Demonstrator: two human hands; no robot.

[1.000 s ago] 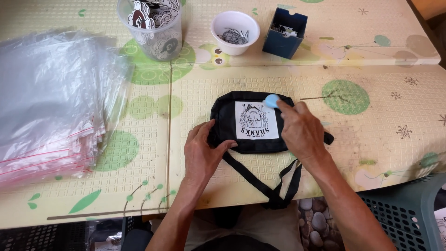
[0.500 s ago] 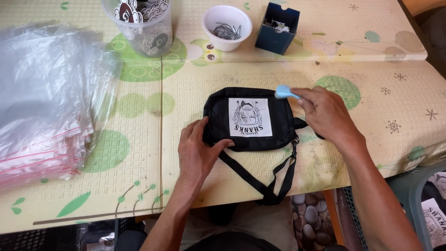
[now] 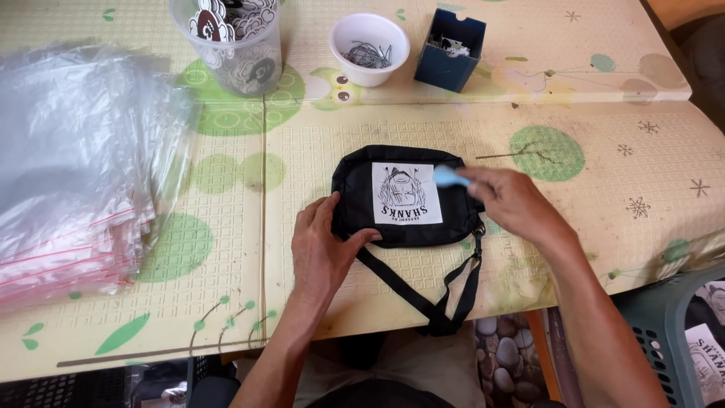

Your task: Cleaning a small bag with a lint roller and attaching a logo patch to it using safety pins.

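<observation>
A small black pouch bag (image 3: 359,189) with a white printed patch (image 3: 406,193) lies flat on the patterned foam mat (image 3: 302,302). Its black strap (image 3: 423,291) loops toward the mat's near edge. My left hand (image 3: 321,245) presses on the bag's lower left corner. My right hand (image 3: 513,202) rests over the bag's right end and holds a small light-blue tool (image 3: 447,177), whose tip sits at the patch's upper right corner.
A thick stack of clear zip bags (image 3: 75,166) lies at the left. At the back stand a clear plastic tub of round stickers (image 3: 234,41), a white cup of small metal bits (image 3: 370,49) and a dark blue box (image 3: 449,49). A green basket (image 3: 672,332) sits lower right.
The view has shifted, so bag and hands sit lower in frame. My right hand with the blue tool moved from the bag's top right edge onto the patch's corner. My left hand stays on the bag.
</observation>
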